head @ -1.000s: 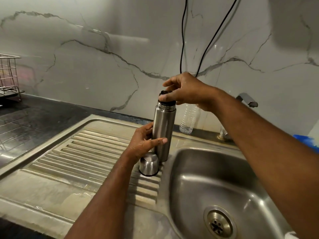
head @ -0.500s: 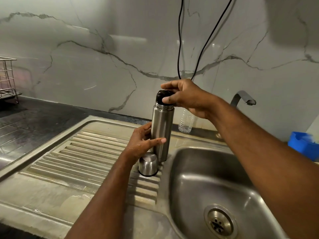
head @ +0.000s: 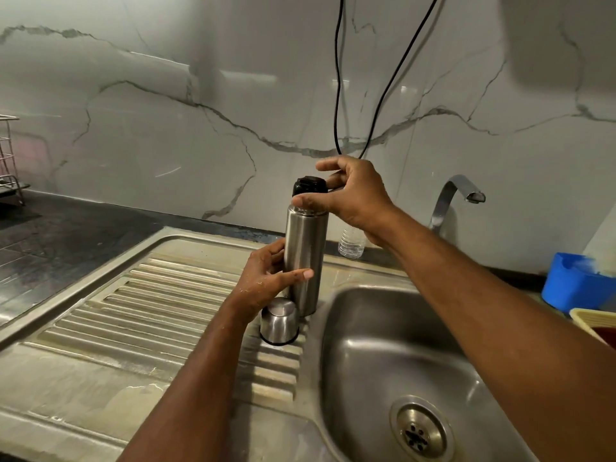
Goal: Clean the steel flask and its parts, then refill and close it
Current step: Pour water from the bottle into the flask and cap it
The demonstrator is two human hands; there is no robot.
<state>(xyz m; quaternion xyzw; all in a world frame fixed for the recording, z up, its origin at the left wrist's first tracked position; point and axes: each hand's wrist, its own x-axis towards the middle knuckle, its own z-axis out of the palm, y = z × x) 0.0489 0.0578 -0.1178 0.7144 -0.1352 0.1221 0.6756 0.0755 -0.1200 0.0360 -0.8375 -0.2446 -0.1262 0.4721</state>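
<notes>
The steel flask [head: 305, 251] stands upright on the ribbed drainboard [head: 160, 305], right beside the sink bowl. My left hand [head: 270, 281] grips its body from the left, thumb across the front. A black stopper [head: 308, 185] sits in the flask's mouth. My right hand [head: 350, 195] pinches the stopper from the right, thumb in front and fingers behind. The flask's steel cup lid [head: 279, 321] lies upside down on the drainboard just in front of the flask, touched by no hand.
The sink bowl [head: 383, 328] with its drain [head: 420, 431] lies to the right, the tap [head: 456, 195] behind it. A clear plastic bottle [head: 350, 245] stands at the wall. A blue tub [head: 573, 281] and a yellow basket [head: 593, 321] sit far right. Two black cables [head: 338, 95] hang above. A wire rack [head: 8, 161] stands far left.
My right hand has turned on the stopper, and more of the black stopper shows above the flask's neck than before. My left hand keeps its hold on the flask.
</notes>
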